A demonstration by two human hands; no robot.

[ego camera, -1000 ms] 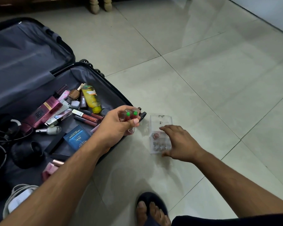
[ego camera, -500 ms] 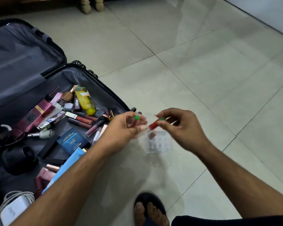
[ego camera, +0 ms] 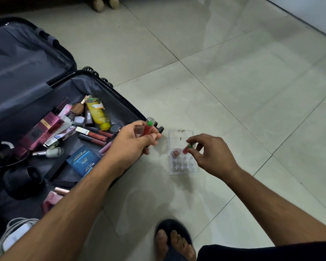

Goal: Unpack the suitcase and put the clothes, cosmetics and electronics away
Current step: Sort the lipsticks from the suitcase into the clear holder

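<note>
Clear acrylic forms the small compartmented organizer (ego camera: pixel 183 153) standing on the tiled floor (ego camera: pixel 233 91), just beside the open suitcase (ego camera: pixel 105 87); a few small cosmetics are already seated in its near cells. A red tube with a green collar (ego camera: pixel 188 147) is pinched between thumb and fingertips of the right hand (ego camera: pixel 211 155) and is held directly over the organizer, whereas half a second earlier it was being taken from the left hand at mid-height; the transfer is thus judged complete and the placing into a cell imminent. A second red tube (ego camera: pixel 148 128), together with a clear-capped item, is gripped in the curled fingers of the left hand (ego camera: pixel 135 142), above the suitcase edge. Many cosmetics, among them a yellow tube (ego camera: pixel 99 113) and a blue box (ego camera: pixel 84 160), are seen in the suitcase, with cables at its left; the sorting is judged far from finished.
</note>
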